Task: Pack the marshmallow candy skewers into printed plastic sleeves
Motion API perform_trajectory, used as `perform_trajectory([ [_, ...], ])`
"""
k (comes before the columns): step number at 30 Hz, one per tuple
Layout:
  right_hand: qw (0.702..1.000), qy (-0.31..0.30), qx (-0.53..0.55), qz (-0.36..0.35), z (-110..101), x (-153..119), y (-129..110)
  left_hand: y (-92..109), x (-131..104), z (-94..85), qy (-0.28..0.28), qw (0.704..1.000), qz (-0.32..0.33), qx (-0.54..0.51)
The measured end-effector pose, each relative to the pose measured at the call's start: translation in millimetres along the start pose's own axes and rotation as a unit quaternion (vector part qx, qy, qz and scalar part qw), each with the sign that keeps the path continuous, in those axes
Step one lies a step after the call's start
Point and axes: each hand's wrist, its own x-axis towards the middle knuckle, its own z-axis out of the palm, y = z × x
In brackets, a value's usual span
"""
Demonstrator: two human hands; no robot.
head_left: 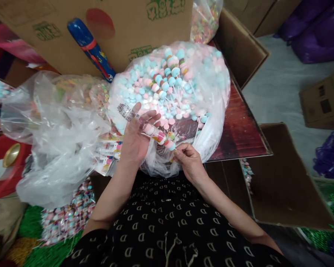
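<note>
A marshmallow skewer [170, 144] in pink, white and blue lies inside a slim clear printed wrapper [144, 124], slanting between my hands. My left hand [136, 139] holds the wrapper, thumb on top and fingers partly spread behind it. At the lower right end, my right hand [190, 160] is closed in a pinch on the skewer's end; its stick is hidden by the fingers. Just beyond sits a large clear bag of loose pastel marshmallows [144, 74], with several finished skewers [171, 68] on top. Flat printed wrappers [108, 155] lie left of my left wrist.
Behind the bag stands a cardboard box [122, 22], a blue bottle-shaped item [91, 50] against it. Crumpled plastic bags [64, 129] with ring candies cover the left. An opened carton [289, 181] is at the lower right, and wrapped skewers [69, 218] pile up at the lower left.
</note>
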Motion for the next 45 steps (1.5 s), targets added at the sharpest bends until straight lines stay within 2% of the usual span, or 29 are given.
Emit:
perform_trajectory([
  [8, 1.0, -0.021, 0.013, 0.02, -1, 1, 0, 4, 1, 8.4, 0.015, 0.999, 0.021, -0.037],
  [17, 0.998, -0.026, 0.031, 0.039, -2, 3, 0, 1, 11, 2.9, 0.02, 0.997, 0.022, -0.072],
  [23, 0.998, -0.03, 0.025, 0.039, -2, 3, 0, 3, 12, 8.7, 0.054, 0.995, 0.011, -0.087],
  [29, 1.0, -0.009, 0.0, 0.012, 1, 0, 4, -3, 10, 12.0, 0.067, 0.992, 0.044, -0.095],
  [35, 0.995, 0.025, -0.061, -0.081, 1, -1, 5, -10, 1, 15.3, 0.066, 0.997, 0.024, -0.031],
  [39, 0.982, 0.041, -0.128, -0.136, 3, -4, 0, -15, -5, 20.5, 0.07, 0.997, 0.009, -0.044],
  [45, 0.987, 0.002, -0.123, -0.103, 15, -4, 1, -22, -15, 26.9, 0.058, 0.997, 0.001, -0.06],
])
